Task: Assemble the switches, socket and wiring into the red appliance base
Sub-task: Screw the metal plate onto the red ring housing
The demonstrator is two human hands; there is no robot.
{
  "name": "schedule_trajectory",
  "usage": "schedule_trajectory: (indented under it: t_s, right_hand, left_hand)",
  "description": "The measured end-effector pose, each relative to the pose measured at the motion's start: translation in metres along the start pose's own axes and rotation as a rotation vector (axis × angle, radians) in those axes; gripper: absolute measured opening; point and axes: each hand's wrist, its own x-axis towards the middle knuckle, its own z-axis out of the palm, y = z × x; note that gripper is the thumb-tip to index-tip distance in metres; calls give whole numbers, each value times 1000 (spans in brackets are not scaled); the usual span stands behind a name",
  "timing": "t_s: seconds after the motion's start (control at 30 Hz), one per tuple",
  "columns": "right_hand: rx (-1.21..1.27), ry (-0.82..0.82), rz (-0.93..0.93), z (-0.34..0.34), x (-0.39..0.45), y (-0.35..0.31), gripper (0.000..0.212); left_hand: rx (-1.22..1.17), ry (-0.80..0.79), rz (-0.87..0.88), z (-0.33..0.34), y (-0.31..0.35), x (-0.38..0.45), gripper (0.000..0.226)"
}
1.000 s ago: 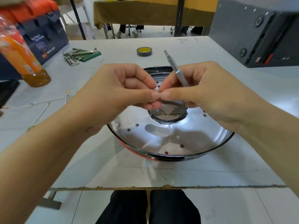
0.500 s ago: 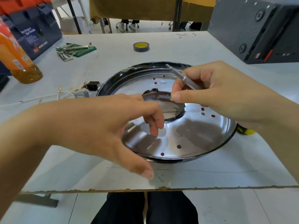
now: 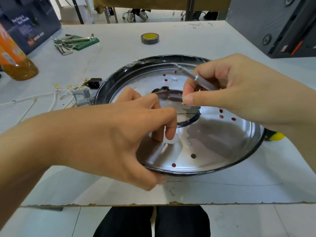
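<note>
The white counter (image 3: 119,53) holds everything; at 2 o'clock a big dark grey box (image 3: 273,26) sits on its far corner, and at 10 o'clock there is a dark blue box (image 3: 32,23) with an orange bottle (image 3: 13,59) just in front of it. In the middle lies the appliance base (image 3: 213,142), a wide shiny metal dish with a black rim, small red dots showing through its holes and a round hole in the centre. The left hand (image 3: 123,139) comes in from 8 o'clock and reaches over the near rim; its thumb and first finger are curled down and their tips touch the shiny floor of the dish at a pale round spot; I cannot tell if they pinch anything small. The right hand (image 3: 230,89) comes in from 3 o'clock and hangs above the centre hole; its fingers are curled round a thin silver screwdriver (image 3: 195,76), whose tip points to 11 o'clock. At 9 o'clock, just outside the rim, lie white wires (image 3: 42,98) with gold ends, a grey switch part (image 3: 82,96) and a black socket (image 3: 93,83). At 11 o'clock are metal tools on a green pouch (image 3: 75,42); at 12 o'clock sits a roll of tape (image 3: 150,38); a yellow and black thing (image 3: 275,135) peeks out under the right wrist.
</note>
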Motion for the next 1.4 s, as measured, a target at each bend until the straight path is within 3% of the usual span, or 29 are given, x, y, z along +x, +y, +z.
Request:
schedule_trajectory:
  t_s: [0.33, 0.57, 0.7, 0.8, 0.9, 0.97, 1.03, 1.13, 1.2, 1.4]
  right_hand:
    - [-180, -156, 91, 2, 3, 8, 9]
    - [-394, -273, 112, 9, 10, 3, 16]
    - [-463, -212, 132, 13, 11, 2, 18]
    - [-493, -181, 154, 15, 10, -1, 20]
    - [-495, -177, 180, 17, 9, -5, 20]
    - [-474, -163, 199, 19, 9, -7, 20]
    - [-445, -156, 211, 20, 7, -9, 24]
    - [-402, -145, 239, 22, 5, -13, 24]
    - [-390, -140, 256, 22, 4, -15, 22]
    - [-384, -125, 279, 25, 3, -17, 19]
  left_hand:
    - [30, 129, -15, 8, -4, -1, 51]
    - [81, 318, 157, 8, -14, -15, 42]
    - [35, 485, 10, 16, -22, -35, 54]
    - [0, 595, -153, 29, -26, -46, 83]
    - [-251, 693, -355, 44, -22, -52, 114]
    - [-473, 690, -496, 54, -19, -53, 118]
    - [-630, 627, -584, 60, -20, -54, 96]
    - [-620, 595, -565, 63, -23, -53, 36]
    - [-629, 574, -535, 65, -21, -49, 13]
    - [-1386, 392, -467, 67, -16, -41, 10]
